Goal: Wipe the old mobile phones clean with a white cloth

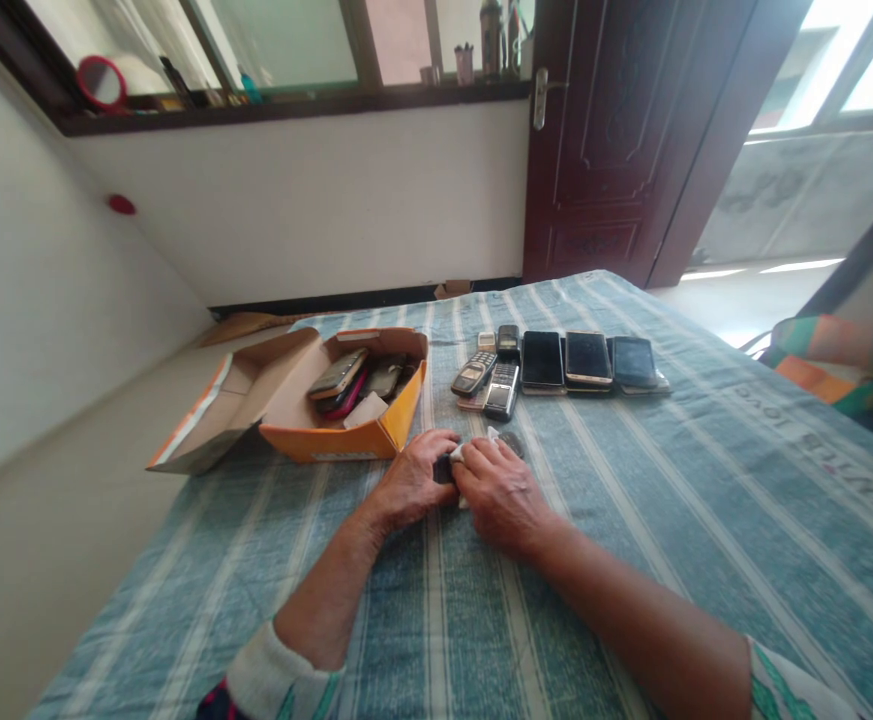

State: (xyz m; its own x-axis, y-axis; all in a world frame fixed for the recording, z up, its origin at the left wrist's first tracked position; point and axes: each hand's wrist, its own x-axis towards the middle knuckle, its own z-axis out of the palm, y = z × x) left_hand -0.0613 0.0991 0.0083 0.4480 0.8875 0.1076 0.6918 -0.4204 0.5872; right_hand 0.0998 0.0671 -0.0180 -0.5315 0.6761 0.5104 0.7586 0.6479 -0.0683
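My left hand point(415, 480) and my right hand point(502, 492) meet on the striped blue cloth point(631, 520), both curled. Between them I see a small dark object point(443, 468), likely a phone, gripped by my left hand. My right hand presses a white cloth point(457, 453) against it. Another dark item point(512, 442) lies just beyond my right fingers. Ahead of my hands lies a row of phones: keypad phones point(488, 378) and three touchscreen phones point(587, 360).
An open orange cardboard box point(346, 435) with several phones inside stands to the left, its lid point(233, 400) folded out over the edge. A dark door point(616, 140) is behind. Folded colourful fabric point(841, 365) sits at the right.
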